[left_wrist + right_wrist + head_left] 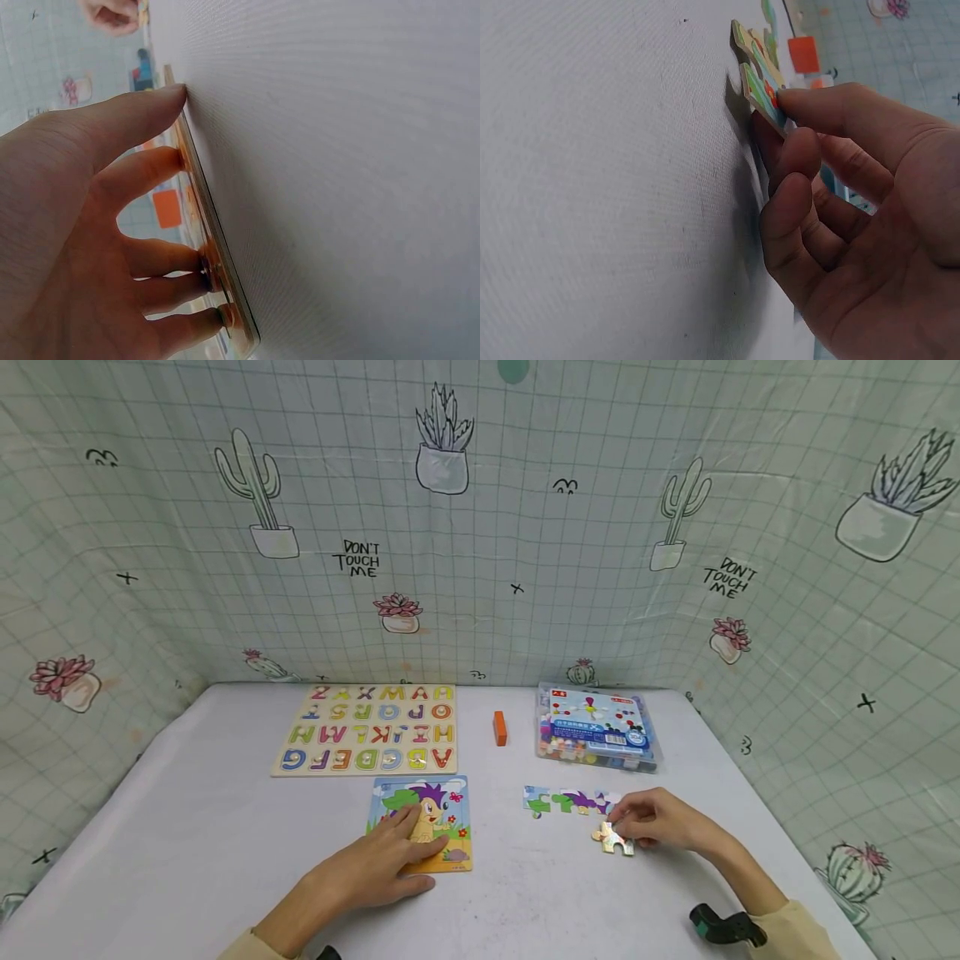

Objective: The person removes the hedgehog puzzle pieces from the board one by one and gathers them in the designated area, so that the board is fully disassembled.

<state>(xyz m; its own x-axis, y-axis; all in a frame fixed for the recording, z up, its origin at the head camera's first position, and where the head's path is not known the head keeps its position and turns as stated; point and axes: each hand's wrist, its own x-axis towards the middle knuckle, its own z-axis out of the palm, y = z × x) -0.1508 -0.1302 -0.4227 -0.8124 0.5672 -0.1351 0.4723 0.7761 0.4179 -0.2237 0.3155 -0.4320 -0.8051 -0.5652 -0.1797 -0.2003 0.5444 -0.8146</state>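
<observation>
My left hand (382, 864) rests with spread, mostly straight fingers on a square picture puzzle (459, 852) showing a purple-haired hedgehog. In the left wrist view its fingertips press the board's face, and the thumb (154, 112) lies at the near edge. My right hand (663, 820) pinches a jigsaw piece (617, 840) between thumb and fingers. The right wrist view shows this piece (763, 88) tilted just over the table, its face green, blue and red. Just beyond it, several loose jigsaw pieces (536, 798) lie in a row, the rightmost partly hidden by my right hand.
A wooden alphabet board (367, 727) lies behind the puzzle at the back left. An orange block (499, 728) lies at the back middle. To its right sits a clear plastic box (596, 731) of colourful parts. Patterned cloth (480, 527) walls in the white table (225, 835).
</observation>
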